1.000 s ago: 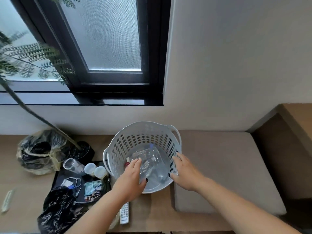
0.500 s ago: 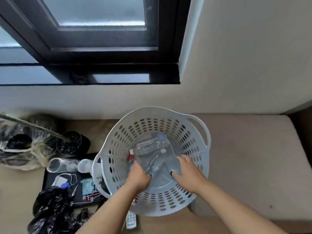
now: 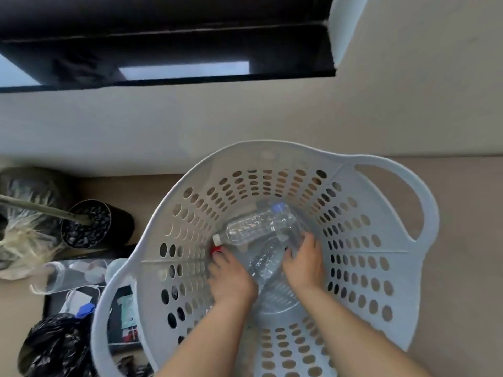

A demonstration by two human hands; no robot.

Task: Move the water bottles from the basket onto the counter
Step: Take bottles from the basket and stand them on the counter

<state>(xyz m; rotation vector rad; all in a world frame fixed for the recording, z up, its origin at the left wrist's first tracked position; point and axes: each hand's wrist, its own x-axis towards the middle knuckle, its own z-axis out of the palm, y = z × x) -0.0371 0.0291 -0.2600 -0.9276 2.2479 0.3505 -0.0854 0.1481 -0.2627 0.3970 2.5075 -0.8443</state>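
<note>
both forearms are reached down from the bottom edge into the white perforated basket [image 3: 386, 254], hands side by side at its floor. left hand [image 3: 231, 278] is seen back-up, fingers curled downward toward the basket floor, fingertips next to a red cap [image 3: 215, 250]; what is under the palm is hidden, so whether anything is gripped cannot be told. right hand [image 3: 304, 263] is also back-up, fingers bent and spread over the clear bottles, thumb toward the middle bottle; a real grip cannot be confirmed, contact with the plastic is seen.

three clear water bottles are lying on their sides in the basket bottom. white-capped bottle [image 3: 245, 232] is laid across, cap at the left, just beyond the left fingertips. blue-capped bottle [image 3: 283, 216] is lying behind it, cap toward the far wall, its body reached by the right fingers. a third bottle [image 3: 265, 263] is lying between the two hands, running toward the viewer, touched by the right thumb side.

basket is set on a beige counter [image 3: 462, 240] below a dark window frame [image 3: 190, 36]. left of the basket a black plant pot [image 3: 89, 224], a clear jar [image 3: 68, 276] on its side and a black plastic bag [image 3: 54, 346] are seen.
</note>
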